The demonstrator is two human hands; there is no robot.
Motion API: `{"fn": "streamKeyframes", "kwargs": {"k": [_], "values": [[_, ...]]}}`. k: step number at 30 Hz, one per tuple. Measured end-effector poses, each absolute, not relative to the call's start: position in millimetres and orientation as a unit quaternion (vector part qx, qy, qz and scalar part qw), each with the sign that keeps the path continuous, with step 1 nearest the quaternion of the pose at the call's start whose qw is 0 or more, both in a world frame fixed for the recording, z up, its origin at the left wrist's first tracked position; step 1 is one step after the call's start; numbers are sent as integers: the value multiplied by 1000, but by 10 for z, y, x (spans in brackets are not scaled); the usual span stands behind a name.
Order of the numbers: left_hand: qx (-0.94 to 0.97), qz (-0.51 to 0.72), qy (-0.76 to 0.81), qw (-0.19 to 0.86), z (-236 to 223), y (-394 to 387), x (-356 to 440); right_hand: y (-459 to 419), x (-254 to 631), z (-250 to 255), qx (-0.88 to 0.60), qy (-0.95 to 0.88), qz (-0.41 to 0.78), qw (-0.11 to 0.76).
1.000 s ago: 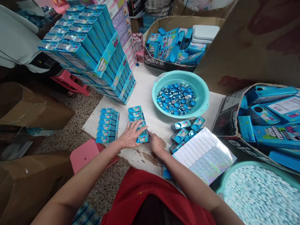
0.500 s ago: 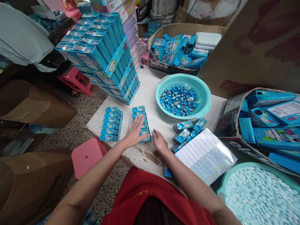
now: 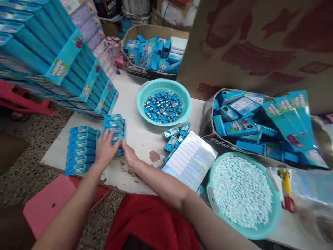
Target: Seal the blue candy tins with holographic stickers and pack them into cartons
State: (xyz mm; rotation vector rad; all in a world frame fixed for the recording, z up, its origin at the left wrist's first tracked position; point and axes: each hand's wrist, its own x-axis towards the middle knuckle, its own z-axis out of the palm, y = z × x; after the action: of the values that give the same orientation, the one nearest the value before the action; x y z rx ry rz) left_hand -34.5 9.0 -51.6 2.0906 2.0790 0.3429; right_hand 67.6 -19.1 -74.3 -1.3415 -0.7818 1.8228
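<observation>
My left hand [image 3: 106, 147] lies flat, fingers spread, on the near end of a row of small blue candy boxes [image 3: 114, 126] on the white table [image 3: 140, 135]. My right hand [image 3: 129, 155] rests against the near right end of that same row, fingers curled toward it; what it grips, if anything, is hidden. A second row of the same blue boxes [image 3: 79, 149] lies just left of my left hand.
A teal basin of blue and silver caps [image 3: 163, 106] sits behind; loose blue boxes [image 3: 174, 137] and a holographic sticker sheet [image 3: 189, 159] lie right. A teal basin of pale candies [image 3: 241, 194], cartons of blue packs [image 3: 260, 121] [image 3: 153, 55], a tall stack [image 3: 52, 59], a pink stool [image 3: 54, 201].
The camera has swung to the right, so everything shifted left in view. Both hands stay on the nearer row of boxes, drawn a little closer together.
</observation>
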Motion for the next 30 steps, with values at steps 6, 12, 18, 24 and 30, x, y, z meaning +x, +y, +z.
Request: {"fn": "streamKeyframes", "kwargs": {"k": [6, 12, 18, 24, 30], "values": [[691, 117, 709, 74, -144, -106, 97, -123, 1429, -40, -481, -548, 557, 397], [751, -44, 571, 329, -289, -631, 1330, -476, 3293, -50, -678, -621, 179, 351], [695, -42, 603, 388, -291, -638, 1389, -811, 3774, -236, -682, -679, 113, 246], [645, 193, 556, 487, 53, -394, 1182, -755, 4548, 438, -689, -612, -136, 364], [541, 361, 569, 504, 609, 141, 1463, -457, 6192, 1014, -879, -334, -104, 326]]}}
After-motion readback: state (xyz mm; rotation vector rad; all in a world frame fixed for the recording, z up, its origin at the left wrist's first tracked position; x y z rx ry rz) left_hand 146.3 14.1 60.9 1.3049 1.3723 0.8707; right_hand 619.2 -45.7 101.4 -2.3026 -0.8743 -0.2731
